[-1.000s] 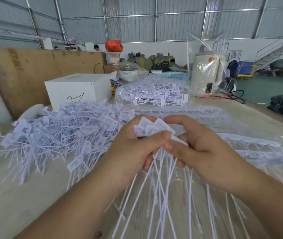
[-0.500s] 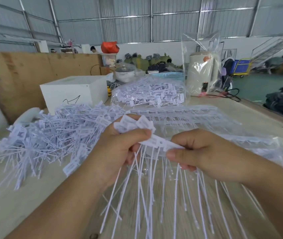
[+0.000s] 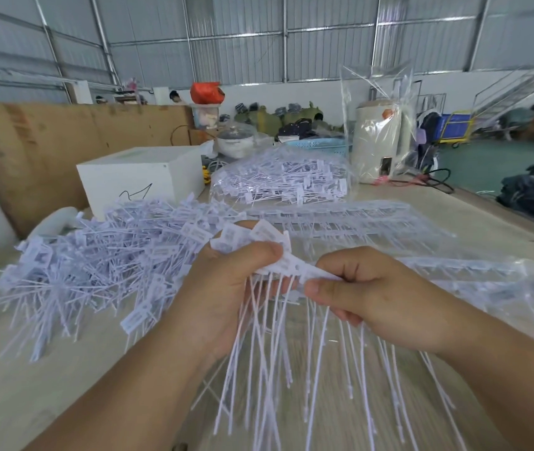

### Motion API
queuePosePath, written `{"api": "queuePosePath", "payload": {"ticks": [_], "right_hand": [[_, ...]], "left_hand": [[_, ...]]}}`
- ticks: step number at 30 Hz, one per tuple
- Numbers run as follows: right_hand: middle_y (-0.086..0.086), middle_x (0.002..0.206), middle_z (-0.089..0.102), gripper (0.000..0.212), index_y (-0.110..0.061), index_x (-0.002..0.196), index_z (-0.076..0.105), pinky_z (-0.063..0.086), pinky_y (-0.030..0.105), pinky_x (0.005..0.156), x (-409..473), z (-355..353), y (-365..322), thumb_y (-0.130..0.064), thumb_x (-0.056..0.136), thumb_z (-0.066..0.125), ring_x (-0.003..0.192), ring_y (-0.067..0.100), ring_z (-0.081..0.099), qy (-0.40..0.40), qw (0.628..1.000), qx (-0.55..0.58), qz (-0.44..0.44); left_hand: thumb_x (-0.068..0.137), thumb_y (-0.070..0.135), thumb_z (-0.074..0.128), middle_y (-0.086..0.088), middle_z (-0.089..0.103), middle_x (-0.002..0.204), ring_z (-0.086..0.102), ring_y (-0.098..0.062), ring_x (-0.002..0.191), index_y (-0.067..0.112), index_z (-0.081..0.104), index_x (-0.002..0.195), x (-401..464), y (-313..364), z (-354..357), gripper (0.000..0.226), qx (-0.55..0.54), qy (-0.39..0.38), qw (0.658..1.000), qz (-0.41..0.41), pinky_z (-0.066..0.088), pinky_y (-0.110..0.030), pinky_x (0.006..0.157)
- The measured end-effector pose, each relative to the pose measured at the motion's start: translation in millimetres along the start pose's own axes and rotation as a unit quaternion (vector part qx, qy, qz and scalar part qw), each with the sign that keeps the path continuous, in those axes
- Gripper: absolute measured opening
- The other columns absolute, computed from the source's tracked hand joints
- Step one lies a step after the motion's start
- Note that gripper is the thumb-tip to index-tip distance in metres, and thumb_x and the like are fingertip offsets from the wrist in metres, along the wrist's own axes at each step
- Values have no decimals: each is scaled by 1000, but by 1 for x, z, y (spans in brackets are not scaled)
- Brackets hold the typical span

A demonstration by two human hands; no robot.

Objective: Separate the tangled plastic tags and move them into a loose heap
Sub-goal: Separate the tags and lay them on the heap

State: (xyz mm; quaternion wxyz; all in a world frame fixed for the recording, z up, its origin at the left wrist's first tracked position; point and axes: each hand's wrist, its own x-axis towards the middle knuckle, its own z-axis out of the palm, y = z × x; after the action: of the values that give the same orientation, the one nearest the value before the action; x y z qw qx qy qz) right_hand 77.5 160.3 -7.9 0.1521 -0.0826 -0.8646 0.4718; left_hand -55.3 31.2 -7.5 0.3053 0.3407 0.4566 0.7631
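Observation:
I hold a bundle of white plastic tags (image 3: 278, 336) over the table, flat heads up and thin tails hanging toward me. My left hand (image 3: 223, 288) grips the heads of most of them, thumb pressed across the top. My right hand (image 3: 369, 294) pinches the head end of the tags at the bundle's right side. A loose heap of separated tags (image 3: 96, 262) lies on the table to the left. Strips of joined tags (image 3: 340, 219) lie in clear plastic behind my hands.
A white box (image 3: 139, 177) stands behind the heap. A clear bag full of tags (image 3: 278, 180) lies at the back, beside a tall bagged white appliance (image 3: 379, 141). A brown board (image 3: 64, 141) leans at the far left. The table's right edge (image 3: 519, 216) runs diagonally.
My hands have drawn apart. The right hand pulls its tags to the right away from the left hand's bunch, so the heads fan out and the tails spread wider.

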Motion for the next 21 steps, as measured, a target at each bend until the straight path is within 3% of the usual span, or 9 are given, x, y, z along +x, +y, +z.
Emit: {"api": "queuePosePath", "payload": {"ticks": [4, 6, 9, 11, 15, 21], "right_hand": [[-6, 53, 45, 35, -28, 56, 58, 33, 30, 57, 0, 1, -2, -37, 89, 63, 53, 14, 42, 16, 1000, 5, -6], [-7, 53, 45, 40, -27, 55, 57, 33, 30, 57, 0, 0, -2, -29, 95, 62, 52, 13, 42, 23, 1000, 8, -6], [-4, 53, 45, 40, -25, 56, 54, 33, 36, 58, 0, -2, -3, -32, 95, 61, 54, 19, 40, 14, 1000, 5, -1], [-5, 52, 44, 39, -24, 58, 58, 33, 37, 59, 0, -3, -3, -32, 95, 60, 54, 19, 40, -12, 1000, -4, 0], [0, 54, 38, 20, -33, 84, 75, 30, 36, 57, -3, 0, -7, -41, 93, 59, 54, 22, 35, -64, 998, -1, 3], [-6, 49, 39, 31, -36, 72, 71, 28, 27, 49, -2, 11, -6, -25, 98, 57, 47, 18, 34, 29, 999, 9, -38]], "left_hand": [[62, -3, 72, -20, 70, 82, 70, -25, 65, -4, 67, 96, 0, -3, -1, 34, 4, -13, 999, -35, 56, -30, 54], [61, -2, 78, -23, 73, 89, 72, -27, 71, -3, 72, 92, -1, -7, 1, 31, 49, -16, 998, -36, 59, -33, 58], [64, 11, 77, -22, 74, 90, 72, -29, 74, 3, 74, 86, -1, -9, 0, 24, 92, -1, 995, -40, 59, -37, 63], [62, 14, 82, -20, 74, 83, 71, -26, 68, 2, 75, 84, -1, -9, 0, 27, 105, -9, 993, -55, 59, -35, 59], [60, 20, 83, -19, 71, 72, 66, -22, 57, -6, 69, 86, -4, -9, 7, 39, 125, -1, 991, -57, 53, -26, 48], [71, 15, 76, -6, 63, 55, 53, -11, 40, 7, 74, 72, -4, -7, 14, 9, 100, 63, 992, -38, 38, -18, 37]]}}
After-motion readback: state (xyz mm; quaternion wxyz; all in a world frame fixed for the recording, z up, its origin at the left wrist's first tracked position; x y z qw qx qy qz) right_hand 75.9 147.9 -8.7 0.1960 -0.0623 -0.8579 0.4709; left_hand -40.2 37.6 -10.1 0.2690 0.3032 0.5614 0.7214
